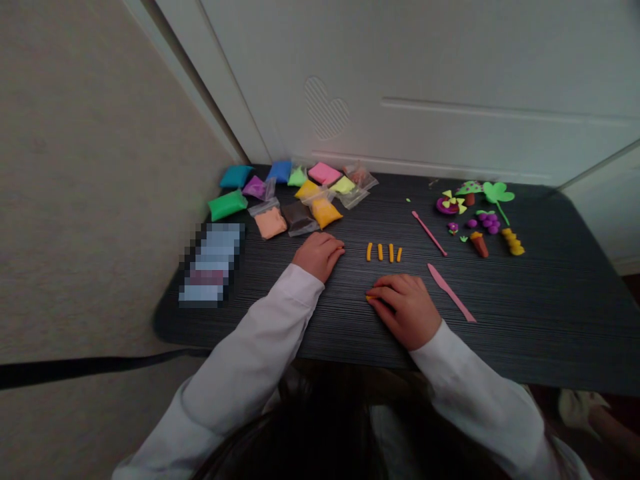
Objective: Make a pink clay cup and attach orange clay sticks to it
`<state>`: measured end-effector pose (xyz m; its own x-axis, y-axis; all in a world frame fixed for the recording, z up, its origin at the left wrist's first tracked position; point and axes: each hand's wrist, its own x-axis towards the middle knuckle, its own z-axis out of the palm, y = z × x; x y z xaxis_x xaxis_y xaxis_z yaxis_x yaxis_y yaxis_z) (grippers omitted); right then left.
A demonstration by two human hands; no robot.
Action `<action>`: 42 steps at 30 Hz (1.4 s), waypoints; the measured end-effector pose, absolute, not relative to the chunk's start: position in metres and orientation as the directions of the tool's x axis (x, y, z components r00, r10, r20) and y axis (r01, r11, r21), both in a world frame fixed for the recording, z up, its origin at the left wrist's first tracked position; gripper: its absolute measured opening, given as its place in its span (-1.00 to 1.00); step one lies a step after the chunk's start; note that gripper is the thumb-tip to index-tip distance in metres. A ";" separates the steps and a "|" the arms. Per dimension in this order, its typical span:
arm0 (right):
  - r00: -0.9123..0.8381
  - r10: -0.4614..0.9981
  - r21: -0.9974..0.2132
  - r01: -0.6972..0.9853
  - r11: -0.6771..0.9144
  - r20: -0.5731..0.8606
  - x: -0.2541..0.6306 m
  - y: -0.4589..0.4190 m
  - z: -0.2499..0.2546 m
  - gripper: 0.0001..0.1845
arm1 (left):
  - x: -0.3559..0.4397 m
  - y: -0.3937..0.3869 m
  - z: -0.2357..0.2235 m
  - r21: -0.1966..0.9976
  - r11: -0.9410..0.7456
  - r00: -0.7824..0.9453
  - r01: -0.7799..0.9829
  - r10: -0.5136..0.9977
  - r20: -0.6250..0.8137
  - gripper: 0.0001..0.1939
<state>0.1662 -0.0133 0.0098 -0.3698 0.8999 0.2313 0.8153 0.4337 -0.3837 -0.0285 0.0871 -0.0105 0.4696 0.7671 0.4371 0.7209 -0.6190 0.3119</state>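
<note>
My right hand (pixel 406 308) is closed in a pinch over the dark table, with a small bit of yellow-orange modelling clay (pixel 369 298) showing at its fingertips. Farther left, my left hand (pixel 319 256) rests on the tabletop with its fingers drawn together; what they hold, if anything, is too small to name. Between and beyond the hands, several short yellow-orange clay strips (pixel 380 252) lie side by side in a row. A pink plastic clay knife (pixel 451 292) lies right of my right hand, and a thin pink modelling tool (pixel 430 233) lies behind it.
Several bags of coloured clay, among them an orange bag (pixel 326 212) and a green bag (pixel 228 205), lie at the back left. A blurred-out phone-like object (pixel 213 263) is at the left edge. Small clay figures, including purple grapes (pixel 490 223), stand at the right.
</note>
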 end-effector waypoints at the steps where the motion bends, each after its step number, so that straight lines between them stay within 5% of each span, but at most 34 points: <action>1: -0.368 0.900 -0.395 0.810 0.434 0.235 0.167 -0.013 0.009 -0.83 | -0.028 0.087 -0.010 0.315 -0.614 0.464 0.724 0.771 0.436 -0.79; 11: -0.261 0.917 -0.624 0.673 0.396 0.301 0.167 -0.018 0.016 -0.85 | -0.026 0.080 0.000 0.333 -0.605 0.391 0.723 0.756 0.525 -0.71; 17: -0.194 0.912 -0.690 0.602 0.401 0.361 0.165 -0.022 0.020 -0.85 | -0.012 0.032 0.025 0.588 -0.629 0.355 0.509 0.776 0.522 -0.88; 23: -0.137 0.916 -0.714 0.587 0.382 0.378 0.165 -0.025 0.020 -0.82 | -0.008 0.012 0.018 0.728 -0.564 0.365 0.390 0.821 0.439 -0.84; 42: -0.193 0.912 -0.681 0.613 0.400 0.363 0.164 -0.025 0.021 -0.78 | -0.009 0.014 0.014 0.766 -0.539 0.373 0.351 0.831 0.414 -0.89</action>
